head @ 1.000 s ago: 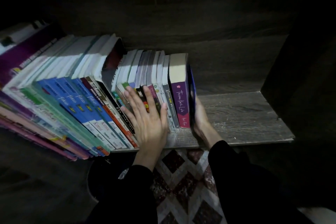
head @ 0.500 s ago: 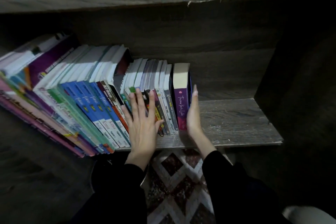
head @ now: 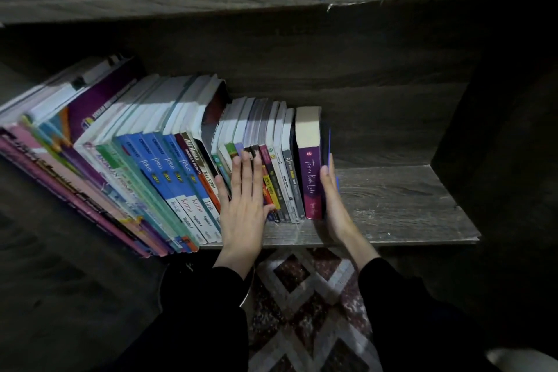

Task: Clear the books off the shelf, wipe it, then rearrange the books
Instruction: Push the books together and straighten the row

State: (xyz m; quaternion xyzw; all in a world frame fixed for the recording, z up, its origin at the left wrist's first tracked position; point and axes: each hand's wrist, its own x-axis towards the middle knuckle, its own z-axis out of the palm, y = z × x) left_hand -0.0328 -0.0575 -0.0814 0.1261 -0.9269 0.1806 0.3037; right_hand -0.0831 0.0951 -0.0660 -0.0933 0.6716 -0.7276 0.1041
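Two hands bracket the upright paperbacks [head: 279,142]: left hand [head: 243,211] flat across spines, right hand [head: 333,205] against the purple book [head: 309,178]'s side; fingers [head: 247,172] straight, together.

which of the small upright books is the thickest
The purple-spined book near the row's right end, beside the right hand; its yellowed page block is far wider than its neighbours.

"Fokus"/"Kimia" on blue spines [head: 169,178]; "Terima Kasih Luka" on purple bk [head: 311,181]
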